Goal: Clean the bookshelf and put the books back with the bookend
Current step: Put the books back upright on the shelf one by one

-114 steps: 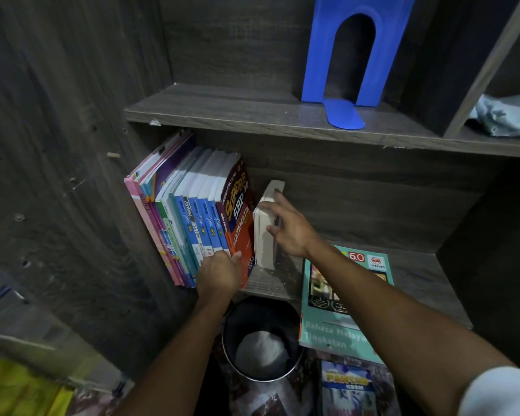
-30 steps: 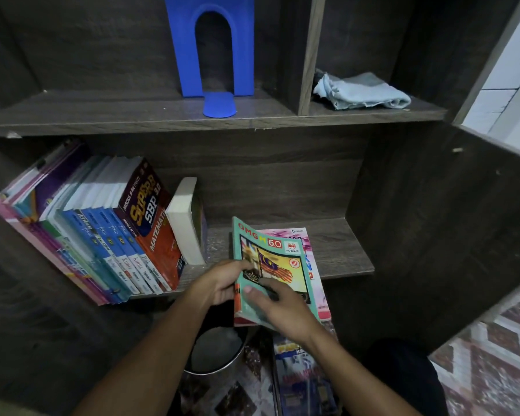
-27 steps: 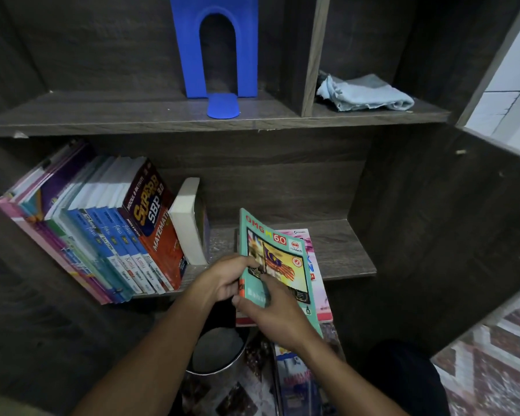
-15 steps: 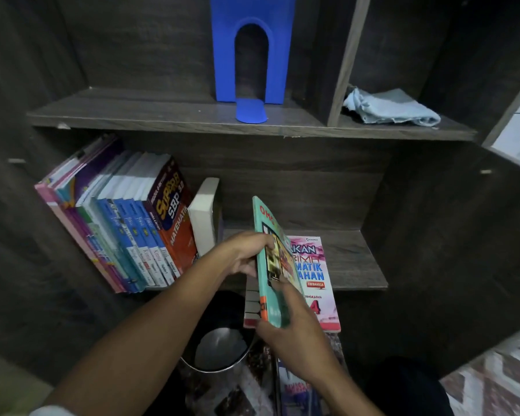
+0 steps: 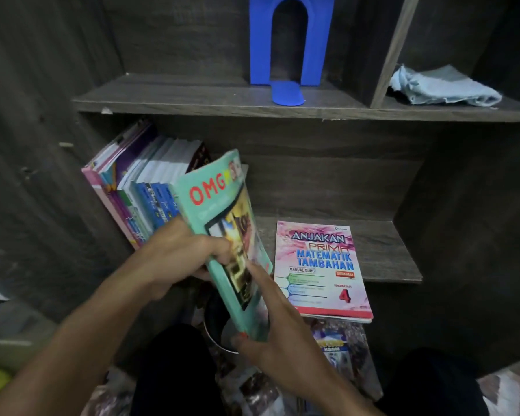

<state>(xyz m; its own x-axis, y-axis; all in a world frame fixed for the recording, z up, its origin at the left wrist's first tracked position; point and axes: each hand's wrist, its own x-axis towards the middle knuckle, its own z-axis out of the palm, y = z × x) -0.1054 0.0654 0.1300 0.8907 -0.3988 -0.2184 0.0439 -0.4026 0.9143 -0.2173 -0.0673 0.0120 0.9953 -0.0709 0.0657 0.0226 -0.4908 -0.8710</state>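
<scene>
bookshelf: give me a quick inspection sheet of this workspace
surface: lower shelf, dark wood, right part bare
job's things: teal book held tilted in front of leaning book row; pink book flat, overhanging the shelf edge; bookend upright on upper shelf; cloth in upper right compartment
clutter: magazines below the shelf
hands: left hand and right hand both grip the teal book
cables: nothing seen
surroundings: patterned floor

"OMG" on teal book [image 5: 215, 207]; pink book [image 5: 320, 267]: "ANJAKAN PRIMA MATEMATIK TAMBAHAN", "4"
</scene>
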